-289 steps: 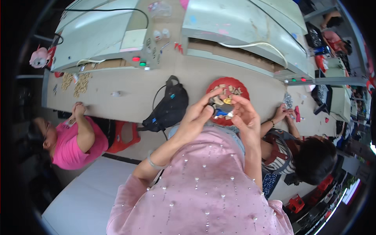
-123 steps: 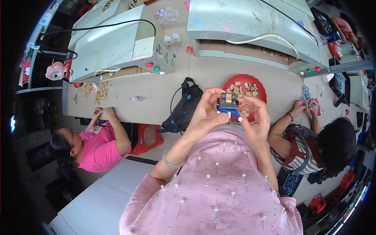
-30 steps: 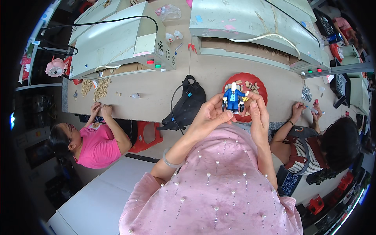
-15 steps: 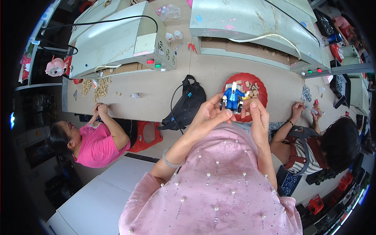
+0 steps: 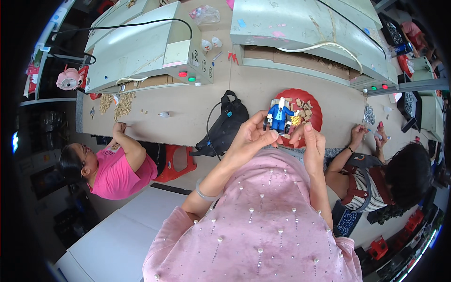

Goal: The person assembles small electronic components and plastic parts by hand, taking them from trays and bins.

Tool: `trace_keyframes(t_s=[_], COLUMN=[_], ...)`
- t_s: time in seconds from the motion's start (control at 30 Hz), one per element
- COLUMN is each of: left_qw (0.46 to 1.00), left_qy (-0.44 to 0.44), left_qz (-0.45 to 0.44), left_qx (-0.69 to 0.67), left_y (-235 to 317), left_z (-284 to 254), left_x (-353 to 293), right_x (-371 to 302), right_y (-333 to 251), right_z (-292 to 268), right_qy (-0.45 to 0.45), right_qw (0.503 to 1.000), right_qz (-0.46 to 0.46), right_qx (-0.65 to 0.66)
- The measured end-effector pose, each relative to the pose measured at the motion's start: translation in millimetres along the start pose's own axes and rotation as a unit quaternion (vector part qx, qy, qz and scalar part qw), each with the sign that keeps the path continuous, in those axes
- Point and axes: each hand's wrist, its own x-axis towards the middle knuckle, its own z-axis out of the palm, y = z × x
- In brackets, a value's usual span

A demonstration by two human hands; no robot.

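A small painted figurine point(image 5: 280, 115) in a blue suit with a white head stands upright in my left hand point(image 5: 253, 136). Thumb and fingers of that hand grip its lower part. Dark and white parts show at its sides, and a yellow bunch-like piece point(image 5: 296, 120) is by its right arm. Close on the right, my right hand point(image 5: 312, 143) has its fingers bent and thumb apart, with nothing visible between them. Beneath and beyond the figurine, a red scalloped tray point(image 5: 315, 113) holds several small tan pieces point(image 5: 305, 107).
Two pale machine housings point(image 5: 131, 56) stand along the back of the table. Left of my hands lies a black bag point(image 5: 229, 120) with a cable. A person in pink point(image 5: 120, 169) sits at left, near tan pieces point(image 5: 124, 105); another person point(image 5: 371, 178) works at right.
My right hand has drawn slightly away from the figurine, uncovering more of the yellow piece. My left hand keeps its grip on the figurine.
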Motion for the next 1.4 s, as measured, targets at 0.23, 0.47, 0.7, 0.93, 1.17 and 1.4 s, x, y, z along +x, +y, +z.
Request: trace_keyframes(t_s=[0.23,0.47,0.7,0.93,1.17,1.4], left_qw=[0.997,0.999,0.998,1.000,1.000,1.000], left_qy=[-0.045,0.006,-0.023,0.004,-0.004,-0.006], left_qz=[-0.022,0.018,-0.008,-0.004,-0.007,-0.021], left_qx=[-0.058,-0.029,-0.063,0.005,0.011,0.009], left_y=[-11,-2,-8,1,-1,-3], left_z=[10,-2,13,10,14,17], left_x=[10,-2,3,2,5,4], right_x=[-8,2,-1,6,2,2], right_y=[-7,-7,-5,-6,-17,-17], right_z=[-12,7,-3,-4,-7,-9], right_qy=[0.039,-0.013,0.002,0.064,0.073,0.061], right_qw=[0.999,1.000,1.000,0.996,0.996,0.995], right_qz=[-0.005,-0.005,-0.017,-0.026,-0.032,-0.045], right_qx=[-0.018,-0.021,0.019,0.051,0.050,0.066])
